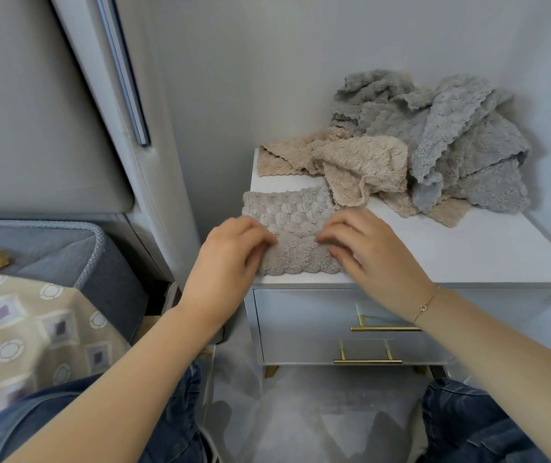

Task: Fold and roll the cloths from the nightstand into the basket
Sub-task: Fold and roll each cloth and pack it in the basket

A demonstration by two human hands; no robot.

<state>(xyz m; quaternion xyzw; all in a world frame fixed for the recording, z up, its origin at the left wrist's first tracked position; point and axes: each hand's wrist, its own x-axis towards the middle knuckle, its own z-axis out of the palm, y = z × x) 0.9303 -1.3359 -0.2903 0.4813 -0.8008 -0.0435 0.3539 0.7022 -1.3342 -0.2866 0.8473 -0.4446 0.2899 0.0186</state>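
Both hands work one beige cloth (289, 225) at the front left corner of the nightstand (451, 248): the left hand (230, 252) and the right hand (371, 252) curl their fingertips onto its near fold, pinching it between them. Beyond the right hand lies a heap of cloths (434, 145), tan in front, grey behind. Left of the left hand sits a grey basket (100, 248).

grey walls (334, 35), padded headboard (33, 111), marbled floor (317, 412)
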